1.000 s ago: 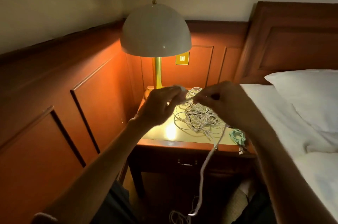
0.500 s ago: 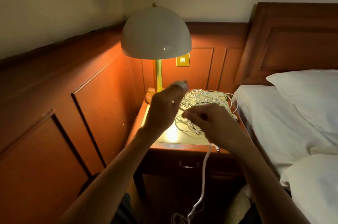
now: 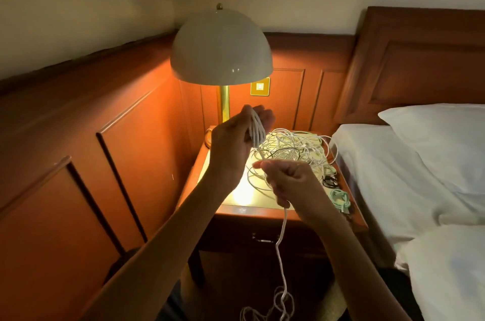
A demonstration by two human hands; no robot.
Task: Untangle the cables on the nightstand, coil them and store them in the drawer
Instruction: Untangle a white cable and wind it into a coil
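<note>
Right hand (image 3: 294,184) lowered beneath left hand (image 3: 236,145); white cable (image 3: 281,232) pinched, trailing downward; coil (image 3: 256,131) gripped above by left.

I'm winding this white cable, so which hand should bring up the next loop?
Right. The right hand grips the loose cable hanging toward the floor; the left hand is busy holding the coil.
</note>
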